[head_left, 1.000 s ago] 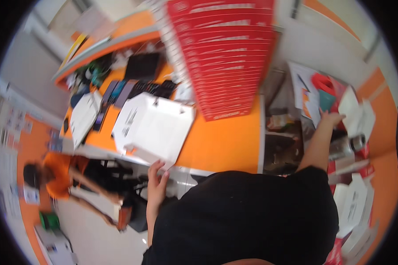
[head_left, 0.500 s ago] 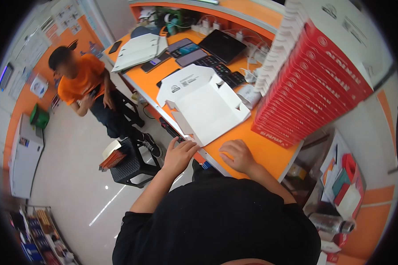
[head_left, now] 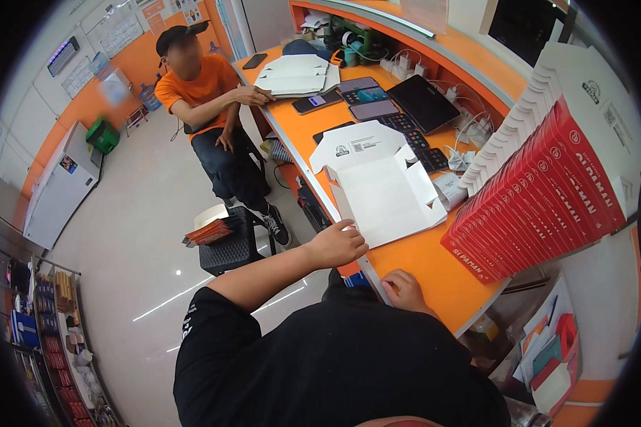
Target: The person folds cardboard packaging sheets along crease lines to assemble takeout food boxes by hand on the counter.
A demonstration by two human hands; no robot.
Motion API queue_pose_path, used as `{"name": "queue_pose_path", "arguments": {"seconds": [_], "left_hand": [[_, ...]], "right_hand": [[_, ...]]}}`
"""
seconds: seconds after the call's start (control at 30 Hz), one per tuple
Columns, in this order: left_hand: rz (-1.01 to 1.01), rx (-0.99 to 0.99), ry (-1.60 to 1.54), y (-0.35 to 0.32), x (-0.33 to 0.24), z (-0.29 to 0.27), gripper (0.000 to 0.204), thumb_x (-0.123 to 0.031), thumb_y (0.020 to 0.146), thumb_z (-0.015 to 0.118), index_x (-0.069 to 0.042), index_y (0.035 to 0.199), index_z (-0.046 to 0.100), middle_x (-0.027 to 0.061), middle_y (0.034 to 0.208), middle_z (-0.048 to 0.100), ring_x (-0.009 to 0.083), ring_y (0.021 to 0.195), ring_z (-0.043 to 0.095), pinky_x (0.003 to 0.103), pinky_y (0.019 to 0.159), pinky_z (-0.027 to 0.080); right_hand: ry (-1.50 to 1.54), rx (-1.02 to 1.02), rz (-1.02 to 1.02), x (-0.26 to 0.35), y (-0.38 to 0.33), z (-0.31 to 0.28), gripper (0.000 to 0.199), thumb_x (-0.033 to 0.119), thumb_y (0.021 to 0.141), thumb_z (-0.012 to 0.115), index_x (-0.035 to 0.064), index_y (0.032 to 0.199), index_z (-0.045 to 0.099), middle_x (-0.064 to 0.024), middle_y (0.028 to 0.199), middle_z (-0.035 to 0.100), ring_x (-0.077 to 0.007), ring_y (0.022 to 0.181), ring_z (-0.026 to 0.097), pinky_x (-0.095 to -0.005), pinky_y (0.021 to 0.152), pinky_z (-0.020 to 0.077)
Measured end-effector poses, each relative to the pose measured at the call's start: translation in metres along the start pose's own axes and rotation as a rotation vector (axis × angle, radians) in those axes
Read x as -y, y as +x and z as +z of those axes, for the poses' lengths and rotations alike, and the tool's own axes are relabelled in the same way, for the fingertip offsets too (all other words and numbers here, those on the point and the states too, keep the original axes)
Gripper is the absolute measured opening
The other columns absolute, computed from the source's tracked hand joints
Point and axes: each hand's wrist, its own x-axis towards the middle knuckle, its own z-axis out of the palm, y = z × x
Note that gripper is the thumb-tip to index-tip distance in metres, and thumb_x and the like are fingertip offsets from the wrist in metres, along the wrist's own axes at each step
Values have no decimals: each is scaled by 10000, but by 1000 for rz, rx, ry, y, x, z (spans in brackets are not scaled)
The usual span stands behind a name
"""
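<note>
Head view, looking down over the person's dark shirt at an orange counter (head_left: 434,267). A white cardboard box (head_left: 384,186), partly unfolded, lies flat on the counter with its lid flap raised toward the far side and its side flaps standing loosely. The left hand (head_left: 337,244) rests at the near left corner of the box, fingers curled, with the fingertips touching the cardboard edge; whether it pinches the edge or only presses on it cannot be told. The right hand (head_left: 404,290) lies on the near rim of the counter, fingers loosely bent, holding nothing, just short of the box.

The box is judged light and thin: stiff along its creases, but easily bent or dented across the open panels. It would likely slide on the smooth counter under a sideways push. The best hold appears to be at the folded edges and corners, with one hand steadying the base panel.

To the right, touching nothing of the box, stands a tall leaning stack of red and white flat boxes (head_left: 541,185). On the far side lie a calculator (head_left: 406,124), a tablet (head_left: 424,103) and several phones (head_left: 363,96). A seated person in an orange shirt (head_left: 203,89) rests a hand on the far left end of the counter.
</note>
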Motion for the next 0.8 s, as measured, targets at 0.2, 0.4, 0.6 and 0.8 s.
{"name": "queue_pose_path", "arguments": {"seconds": [0.2, 0.4, 0.6, 0.8], "left_hand": [[-57, 19, -81, 2, 2, -6, 197, -136, 770, 500, -95, 952, 563, 10, 878, 583, 173, 907, 568, 334, 896, 413], [-131, -186, -145, 6, 7, -13, 122, -137, 732, 531, -94, 845, 546, 19, 805, 539, 182, 832, 561, 299, 793, 447], [-213, 5, -188, 4, 10, -20, 228, -137, 721, 543, -125, 946, 582, 12, 872, 545, 183, 880, 557, 299, 789, 447], [-289, -31, -107, 7, 22, -35, 236, -127, 709, 550, -106, 944, 569, 35, 868, 509, 190, 825, 555, 314, 715, 459]], "right_hand": [[-29, -59, 88, -1, 8, 2, 73, 123, 766, 601, 53, 751, 589, -63, 738, 576, -243, 673, 561, -349, 624, 411], [-7, -49, 140, -2, 14, 2, 84, 125, 763, 602, 45, 743, 585, -67, 713, 562, -238, 626, 555, -346, 594, 412], [2, -15, 172, -4, 15, 2, 90, 128, 758, 603, 42, 740, 582, -66, 699, 550, -240, 611, 551, -350, 580, 415], [-17, -26, 129, -4, 15, 2, 100, 128, 765, 599, 34, 736, 583, -70, 689, 547, -238, 596, 551, -346, 559, 419]]}}
